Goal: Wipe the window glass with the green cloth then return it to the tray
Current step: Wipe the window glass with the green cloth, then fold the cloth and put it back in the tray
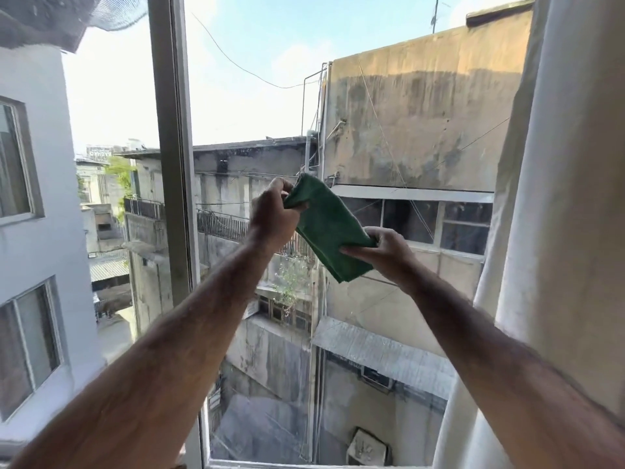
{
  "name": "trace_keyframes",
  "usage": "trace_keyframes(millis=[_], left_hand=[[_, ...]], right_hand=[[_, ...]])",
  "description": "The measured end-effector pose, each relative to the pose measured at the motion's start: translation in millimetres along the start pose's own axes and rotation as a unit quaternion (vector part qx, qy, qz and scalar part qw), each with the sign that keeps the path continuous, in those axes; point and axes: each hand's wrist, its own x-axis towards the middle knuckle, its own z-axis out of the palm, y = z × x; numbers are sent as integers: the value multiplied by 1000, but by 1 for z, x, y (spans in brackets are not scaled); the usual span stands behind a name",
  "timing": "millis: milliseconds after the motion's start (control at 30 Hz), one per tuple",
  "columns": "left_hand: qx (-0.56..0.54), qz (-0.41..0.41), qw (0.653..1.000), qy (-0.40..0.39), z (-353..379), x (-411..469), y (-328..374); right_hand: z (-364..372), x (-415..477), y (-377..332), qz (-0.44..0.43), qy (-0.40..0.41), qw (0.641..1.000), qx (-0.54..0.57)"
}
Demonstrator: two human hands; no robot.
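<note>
Both hands pinch the green cloth (327, 225), its long axis slanting upper-left to lower-right.

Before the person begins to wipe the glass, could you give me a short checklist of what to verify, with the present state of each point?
1. Green cloth is in hand: ok, both hands hold it.
2. Left hand grip: ok, it pinches the upper corner.
3. Right hand grip: ok, fingers close on the lower edge.
4. Cloth is folded into a pad: ok, it looks doubled over.
5. Cloth touches the window glass: cannot tell, it seems held in front of it.
6. White curtain is clear of the glass: ok, it hangs at the right side.
7. Tray is ready for the return: cannot tell, it is not in view.
</note>
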Motion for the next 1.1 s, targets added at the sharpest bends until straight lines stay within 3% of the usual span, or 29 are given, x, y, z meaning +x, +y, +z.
trace_keyframes(millis=[100, 200, 300, 500, 567, 767, 900, 1100], left_hand=[[-79, -88, 993, -9, -16, -16, -18], [-237, -182, 953, -52, -30, -42, -44], [-341, -247, 905, -66, -35, -73, -65], [-428, -360, 820, -121, -26, -147, -119], [-443, -391, 796, -133, -23, -178, -137], [-393, -461, 784, -137, -9, -272, -197], [-372, -503, 766, -144, 5, -341, -243], [-297, -570, 753, -142, 17, -451, -311]], right_hand=[[5, -14, 3, 68, -3, 974, 216], [18, -32, 13, 136, 4, 934, 330], [34, -54, 21, 189, 20, 912, 363], [75, -110, 51, 254, 28, 887, 383], [89, -132, 66, 281, 29, 875, 394], [140, -207, 118, 363, 16, 838, 406], [184, -267, 161, 421, 49, 797, 431], [255, -370, 221, 509, 71, 767, 384]])
